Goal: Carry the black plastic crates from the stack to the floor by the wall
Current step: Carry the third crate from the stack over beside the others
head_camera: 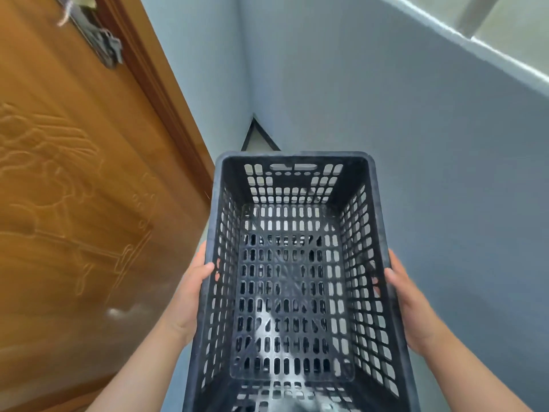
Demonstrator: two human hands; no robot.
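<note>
An empty black plastic crate (297, 162) with slotted walls and floor fills the lower middle of the head view, held up in the air. My left hand (190, 292) grips its left long rim, thumb on top of the rim. My right hand (407, 298) grips the right long rim the same way. The crate's far short end, with its handle slot, points toward the room corner. No other crate or stack is in view.
A carved brown wooden door (74, 188) with a metal latch (101, 43) stands close on the left. Pale blue walls (386, 129) meet in a corner ahead, with a small patch of floor (257, 141) and dark skirting at its base.
</note>
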